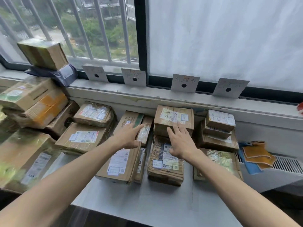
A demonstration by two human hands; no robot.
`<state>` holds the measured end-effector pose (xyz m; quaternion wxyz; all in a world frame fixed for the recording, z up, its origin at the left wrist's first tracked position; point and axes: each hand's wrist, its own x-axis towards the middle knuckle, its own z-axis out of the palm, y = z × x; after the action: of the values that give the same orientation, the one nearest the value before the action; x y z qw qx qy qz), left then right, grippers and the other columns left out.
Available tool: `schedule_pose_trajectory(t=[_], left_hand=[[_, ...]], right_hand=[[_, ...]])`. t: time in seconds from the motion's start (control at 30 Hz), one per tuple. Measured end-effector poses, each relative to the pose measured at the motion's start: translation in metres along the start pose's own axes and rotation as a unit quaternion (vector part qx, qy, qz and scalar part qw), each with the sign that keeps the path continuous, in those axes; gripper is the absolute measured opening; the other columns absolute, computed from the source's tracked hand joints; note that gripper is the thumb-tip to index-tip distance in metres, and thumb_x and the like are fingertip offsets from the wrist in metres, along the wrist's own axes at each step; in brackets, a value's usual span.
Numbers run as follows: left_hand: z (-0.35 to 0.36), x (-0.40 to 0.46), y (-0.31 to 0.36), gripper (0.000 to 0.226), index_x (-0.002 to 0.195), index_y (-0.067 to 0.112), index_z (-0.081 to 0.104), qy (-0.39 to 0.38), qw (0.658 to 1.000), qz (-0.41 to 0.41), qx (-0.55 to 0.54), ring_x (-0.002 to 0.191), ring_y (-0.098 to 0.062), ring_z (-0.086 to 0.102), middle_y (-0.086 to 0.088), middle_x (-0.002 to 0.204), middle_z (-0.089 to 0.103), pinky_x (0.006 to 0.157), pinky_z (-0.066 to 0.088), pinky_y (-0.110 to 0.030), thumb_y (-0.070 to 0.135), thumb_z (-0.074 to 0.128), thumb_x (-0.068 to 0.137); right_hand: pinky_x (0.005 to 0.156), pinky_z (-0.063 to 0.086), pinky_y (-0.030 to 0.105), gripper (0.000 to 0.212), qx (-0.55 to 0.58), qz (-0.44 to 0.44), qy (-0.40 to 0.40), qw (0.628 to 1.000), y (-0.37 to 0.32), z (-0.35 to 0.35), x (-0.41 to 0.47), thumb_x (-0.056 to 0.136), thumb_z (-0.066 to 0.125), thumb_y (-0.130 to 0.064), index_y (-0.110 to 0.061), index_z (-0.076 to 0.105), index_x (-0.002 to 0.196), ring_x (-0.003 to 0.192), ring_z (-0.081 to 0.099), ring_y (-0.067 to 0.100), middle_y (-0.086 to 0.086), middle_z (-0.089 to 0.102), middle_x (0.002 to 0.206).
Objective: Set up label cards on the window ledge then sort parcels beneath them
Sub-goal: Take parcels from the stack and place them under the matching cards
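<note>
- The table (164, 202) fills the lower middle of the frame, with parcels in rows running up to the ledge (164, 97).
- The unsorted heap (32, 104) at the left is the bulk of what remains: big, scuffed cardboard boxes, likely the heaviest here. I would take those with both hands under the bottom edges, not by the tape.
- The long box (121, 163) at centre lies flat under my left forearm; it is stiff, and its glossy label could be slick.
- The crushed box (165, 163) beneath my right wrist looks soft at the corners, so I'd hold it by its sides.
- The stacked box (173, 118) sits just beyond my right fingertips, below the third card.
- The slim parcel (144, 131) is wrapped in shiny film, probably light and slippery; pinch it across its narrow width.
- Four cards (184, 83) lean against the window along the upper middle, so the labelling looks done.
- My left hand (129, 138) is spread, fingers straight, resting against the slim parcel and gripping nothing.
- My right hand (180, 141) is spread wide and holds nothing.
</note>
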<state>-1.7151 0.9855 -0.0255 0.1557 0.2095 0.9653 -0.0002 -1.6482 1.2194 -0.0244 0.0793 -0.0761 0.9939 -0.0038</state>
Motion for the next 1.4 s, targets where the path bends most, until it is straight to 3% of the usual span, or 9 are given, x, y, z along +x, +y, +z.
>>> schedule_pose_trajectory(t=[0.13,0.23,0.33,0.43,0.53,0.7,0.93,1.17,1.4], left_hand=[[-0.001,-0.044,-0.030,0.088,0.156,0.035,0.016,0.008,0.998,-0.059,0.014,0.125,-0.028,0.051,-0.006,0.147,0.042,0.091,0.050,-0.041,0.041,0.068,0.085],[-0.003,-0.078,-0.066,0.083,0.153,0.031,0.024,0.012,0.996,-0.090,0.004,0.120,-0.029,0.053,-0.009,0.135,0.049,0.091,0.051,-0.041,0.041,0.068,0.083],[0.000,-0.117,-0.106,0.078,0.150,0.031,0.029,0.019,0.993,-0.115,-0.006,0.119,-0.027,0.055,-0.006,0.137,0.051,0.091,0.052,-0.042,0.040,0.066,0.082],[0.012,-0.163,-0.151,0.081,0.153,0.032,0.023,0.020,0.989,-0.145,-0.002,0.125,-0.026,0.052,-0.004,0.142,0.048,0.088,0.051,-0.040,0.044,0.064,0.085],[0.027,-0.216,-0.197,0.081,0.153,0.032,0.021,0.020,0.983,-0.184,-0.006,0.123,-0.029,0.053,-0.006,0.141,0.047,0.087,0.050,-0.042,0.044,0.063,0.085],[0.057,-0.309,-0.267,0.083,0.153,0.031,0.022,0.021,0.969,-0.242,-0.044,0.122,-0.030,0.053,-0.007,0.139,0.048,0.093,0.049,-0.042,0.043,0.065,0.083],[0.083,-0.409,-0.339,0.087,0.155,0.031,0.018,0.023,0.941,-0.329,-0.069,0.125,-0.031,0.051,-0.009,0.139,0.045,0.091,0.052,-0.045,0.049,0.064,0.084],[0.090,-0.441,-0.390,0.089,0.156,0.031,0.016,0.010,0.931,-0.360,-0.061,0.126,-0.029,0.049,-0.008,0.139,0.044,0.093,0.049,-0.043,0.046,0.065,0.083],[0.062,-0.387,-0.441,0.095,0.154,0.032,0.017,0.035,0.943,-0.326,-0.054,0.126,-0.028,0.050,-0.006,0.138,0.046,0.091,0.050,-0.043,0.049,0.072,0.078]], right_hand=[[0.124,0.006,0.045,0.065,-0.019,-0.019,-0.014,1.000,-0.031,-0.019,0.003,0.090,0.068,-0.036,-0.007,0.041,0.142,0.153,0.000,0.038,0.023,0.007,0.164],[0.124,0.005,0.047,0.069,-0.030,-0.038,-0.004,0.999,-0.065,-0.031,0.009,0.091,0.067,-0.038,-0.007,0.039,0.145,0.153,0.001,0.038,0.022,0.007,0.165],[0.124,0.010,0.047,0.075,-0.033,-0.061,-0.003,0.998,-0.114,-0.033,0.016,0.090,0.070,-0.038,-0.007,0.035,0.149,0.154,-0.001,0.037,0.021,0.003,0.166],[0.121,0.023,0.047,0.071,-0.026,-0.094,-0.013,0.995,-0.179,-0.031,0.020,0.087,0.073,-0.034,-0.007,0.041,0.145,0.152,0.006,0.039,0.022,0.014,0.163],[0.121,0.022,0.048,0.068,-0.054,-0.150,-0.034,0.987,-0.252,-0.029,0.017,0.087,0.071,-0.036,-0.006,0.043,0.141,0.151,0.010,0.040,0.024,0.019,0.161],[0.114,0.034,0.047,0.066,-0.068,-0.237,-0.035,0.968,-0.373,-0.024,0.008,0.082,0.071,-0.033,-0.004,0.046,0.136,0.141,0.027,0.040,0.022,0.034,0.147],[0.112,0.038,0.047,0.072,-0.086,-0.319,-0.042,0.943,-0.494,-0.018,0.000,0.085,0.074,-0.039,-0.004,0.045,0.142,0.141,0.029,0.037,0.019,0.035,0.151],[0.108,0.041,0.046,0.073,-0.097,-0.360,-0.056,0.926,-0.550,-0.004,0.021,0.085,0.074,-0.041,-0.007,0.045,0.143,0.133,0.036,0.033,0.016,0.042,0.145],[0.105,0.041,0.044,0.073,-0.072,-0.337,-0.057,0.937,-0.565,0.001,0.079,0.087,0.072,-0.041,-0.008,0.041,0.144,0.135,0.034,0.034,0.016,0.039,0.145]])
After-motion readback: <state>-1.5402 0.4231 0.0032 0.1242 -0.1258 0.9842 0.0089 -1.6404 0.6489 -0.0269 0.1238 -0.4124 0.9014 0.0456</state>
